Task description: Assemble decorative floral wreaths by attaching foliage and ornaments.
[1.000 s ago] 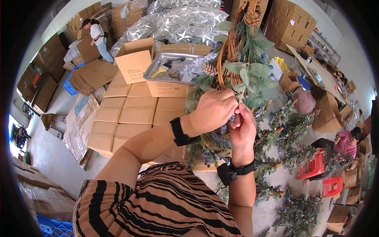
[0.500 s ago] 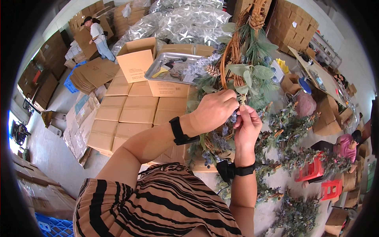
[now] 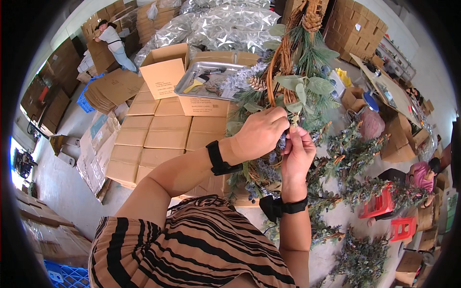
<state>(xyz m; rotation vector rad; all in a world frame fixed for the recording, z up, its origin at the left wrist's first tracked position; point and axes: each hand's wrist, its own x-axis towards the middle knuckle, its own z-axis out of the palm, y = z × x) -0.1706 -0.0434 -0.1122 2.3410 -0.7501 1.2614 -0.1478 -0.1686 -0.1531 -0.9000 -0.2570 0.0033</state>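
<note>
Centrally, metal tray of scraps

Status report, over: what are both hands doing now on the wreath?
Left hand and right hand both pinching a small sprig at the wicker wreath. Green leaves crowd the spot. Metal tray behind, untouched.

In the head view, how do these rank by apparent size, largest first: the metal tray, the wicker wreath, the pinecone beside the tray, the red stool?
1. wicker wreath, though it is closest to the camera, which enlarges it
2. metal tray
3. red stool
4. pinecone

The left hand and right hand pinch a sprig on the wreath.
</note>
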